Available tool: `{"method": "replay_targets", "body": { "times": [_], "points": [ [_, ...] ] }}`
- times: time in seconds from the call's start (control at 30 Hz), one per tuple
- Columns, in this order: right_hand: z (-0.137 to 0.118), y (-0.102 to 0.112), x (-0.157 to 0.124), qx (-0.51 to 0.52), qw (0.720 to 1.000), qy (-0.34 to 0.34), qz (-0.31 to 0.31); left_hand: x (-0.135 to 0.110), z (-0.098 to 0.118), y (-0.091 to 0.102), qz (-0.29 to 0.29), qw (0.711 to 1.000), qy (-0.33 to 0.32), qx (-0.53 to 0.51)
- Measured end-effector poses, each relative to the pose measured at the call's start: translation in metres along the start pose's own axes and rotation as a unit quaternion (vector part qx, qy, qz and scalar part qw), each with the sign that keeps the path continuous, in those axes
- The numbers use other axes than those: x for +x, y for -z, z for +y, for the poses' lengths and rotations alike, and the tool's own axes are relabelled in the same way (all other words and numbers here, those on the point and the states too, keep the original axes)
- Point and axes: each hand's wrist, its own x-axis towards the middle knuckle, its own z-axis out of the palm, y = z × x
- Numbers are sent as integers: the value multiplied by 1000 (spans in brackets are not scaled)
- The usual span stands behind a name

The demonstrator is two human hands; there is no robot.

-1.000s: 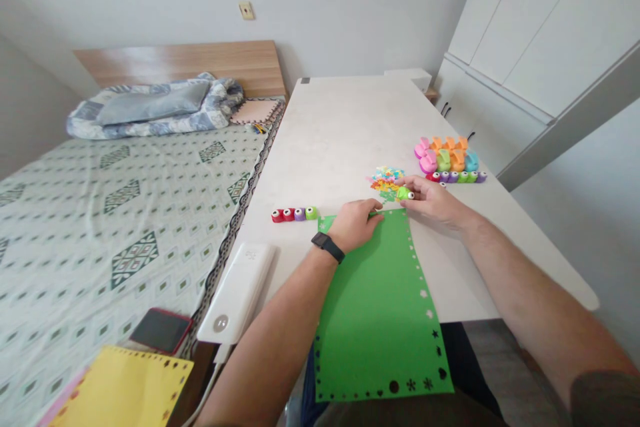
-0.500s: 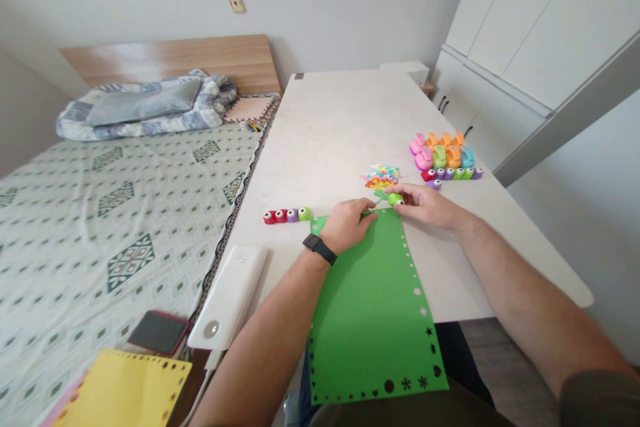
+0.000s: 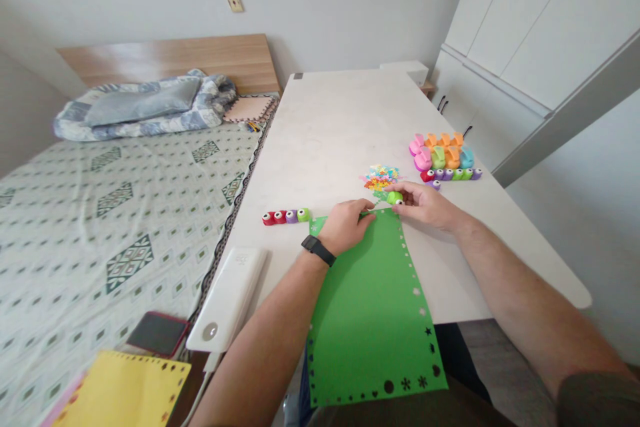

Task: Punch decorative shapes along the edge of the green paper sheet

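A green sheet of paper [image 3: 367,300] with shaped holes along its edges lies partly on the table and hangs over the near edge. My left hand [image 3: 346,227], wearing a black wristband, pinches the sheet's far edge between thumb and fingers. At the sheet's far right corner, my right hand [image 3: 423,205] is closed around a small green craft punch [image 3: 395,198]. Just beyond both hands sits a pile of colourful paper cut-outs [image 3: 381,178]. A short row of red, purple and green punches [image 3: 286,216] stands left of the sheet.
Larger pink, orange, green and blue punches [image 3: 439,153] and more small ones stand at the right table edge [image 3: 535,240]. On the left are a white power bank [image 3: 227,300], a phone [image 3: 159,332], yellow punched paper [image 3: 127,387] and a bed [image 3: 75,213].
Both hands, the green sheet and the punch keep nearly the same places. The whole view has shifted very slightly.
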Motion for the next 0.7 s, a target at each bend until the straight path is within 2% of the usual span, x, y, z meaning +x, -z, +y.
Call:
{"method": "replay_targets", "body": {
  "times": [0.3, 0.7],
  "points": [
    [8, -2, 1, 0, 1000, 7, -11, 0, 0, -2, 4, 1000, 3, -1],
    [6, -3, 1, 36, 999, 10, -8, 0, 1, -1, 6, 1000, 5, -2]
  ]
}}
